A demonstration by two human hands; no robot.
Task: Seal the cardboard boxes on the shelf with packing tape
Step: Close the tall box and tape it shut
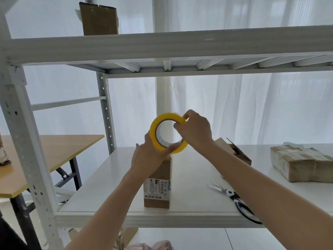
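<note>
Tape roll (152, 131) held just above upright box (158, 186). The left hand (147, 157) curls round its lower rim and the right hand (196, 130) pinches its upper right rim. Right of box: scissors (234, 195); open carton (240, 154) half hidden behind right forearm. Box top hidden under left hand.

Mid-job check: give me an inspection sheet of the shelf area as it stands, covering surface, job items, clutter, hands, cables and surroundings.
Surface: white shelf board, a level of a white metal rack.
Job's things: tall cardboard box upright near the front edge, label facing the camera; yellow tape roll held above it; open box behind the right forearm; taped box at far right; upper box on the shelf above; scissors lying by the front edge.
Clutter: cardboard scraps below the shelf.
Hands: left hand grips the roll's lower rim; right hand pinches its upper rim.
Cables: nothing seen.
Surroundings: wooden table to the left; white curtain behind.
</note>
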